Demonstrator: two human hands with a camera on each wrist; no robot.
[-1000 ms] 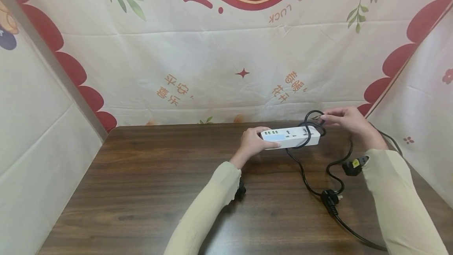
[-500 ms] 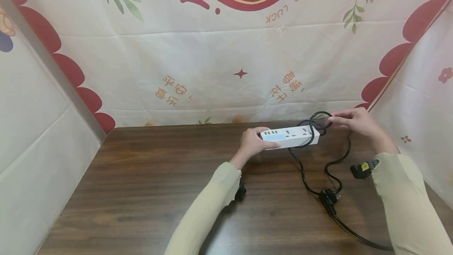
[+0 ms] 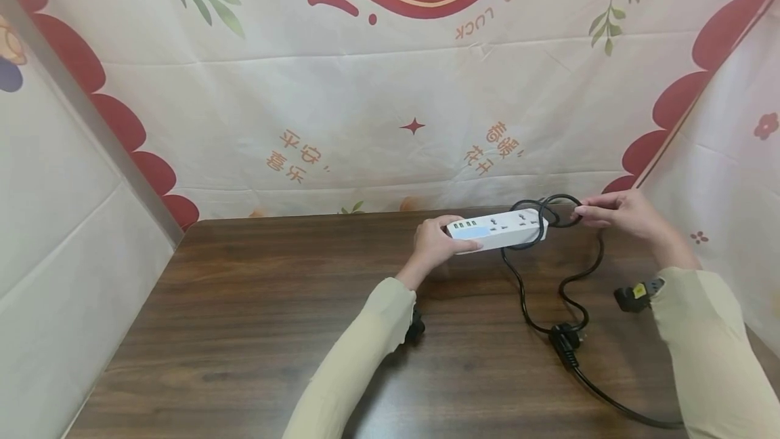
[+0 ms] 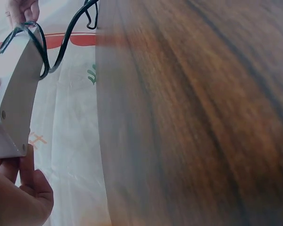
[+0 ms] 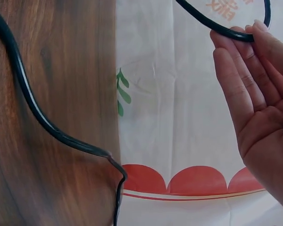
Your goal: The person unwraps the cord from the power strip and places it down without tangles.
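Observation:
My left hand (image 3: 435, 246) grips the left end of a white power strip (image 3: 502, 230), thumb on the near side. The strip, seen from below in the left wrist view (image 4: 20, 99), is held above the table with its sockets facing up. Its black cord (image 3: 522, 290) loops round the right end. My right hand (image 3: 630, 214) pinches that loop between thumb and fingers, to the right of the strip; the right wrist view shows the pinched cord (image 5: 231, 34) close up. A black plug (image 3: 565, 339) lies on the table, its prongs pointing right.
The brown wooden table (image 3: 256, 330) ends at a printed cloth wall (image 3: 341, 100) behind, with more cloth on both sides. More cord trails from the plug toward the right sleeve (image 3: 709, 344). A black device (image 3: 634, 297) with a yellow label sits at the right cuff.
My right hand has moved rightward, drawing the cord loop out from the strip's right end. The strip has tilted slightly, right end up. My left hand keeps its grip.

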